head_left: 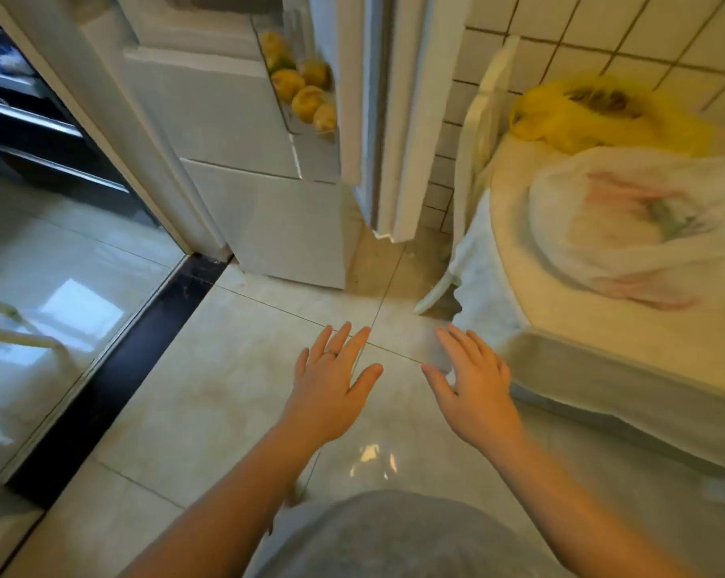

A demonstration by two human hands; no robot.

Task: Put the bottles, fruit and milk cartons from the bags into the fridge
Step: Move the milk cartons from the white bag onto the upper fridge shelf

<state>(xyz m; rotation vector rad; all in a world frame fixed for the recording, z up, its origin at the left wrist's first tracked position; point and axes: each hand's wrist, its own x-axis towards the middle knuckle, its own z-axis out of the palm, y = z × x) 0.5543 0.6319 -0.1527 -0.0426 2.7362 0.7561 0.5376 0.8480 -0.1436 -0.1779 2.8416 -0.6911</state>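
Head view: both hands out in front over the floor (235,394), palms down, between fridge and desk. Left grip (331,381) is fully open, fingers spread, holds nothing; ring on one finger. Right grip (473,390) is also open & empty, fingers straight, just beside the desk (602,360) edge w/o touching it.

Task things: yellowish fruit (306,93) already sits piled in a clear bin (294,131) of the open fridge (235,118). Can't tell if the bin is a door shelf or a drawer. Two bags are on the desk: a white bag (644,227) w/ pink print nearer, a yellow bag (594,114) behind it by the tiled wall. Contents too blurred to name; no bottles or cartons visible.

Judging by this, next step is prob. a reach to the white bag.

Risks:
- Thin plastic bag may tear or slump if grabbed by one side, dumping what's inside onto hard tile.
- Desk cloth looks loose; pulling a bag could drag it along.
- Fruit bin looks near full, so more fruit on top may roll out.
- Fridge door (394,118) stands close to the desk, so the gap is tight and a loaded arm could knock it.
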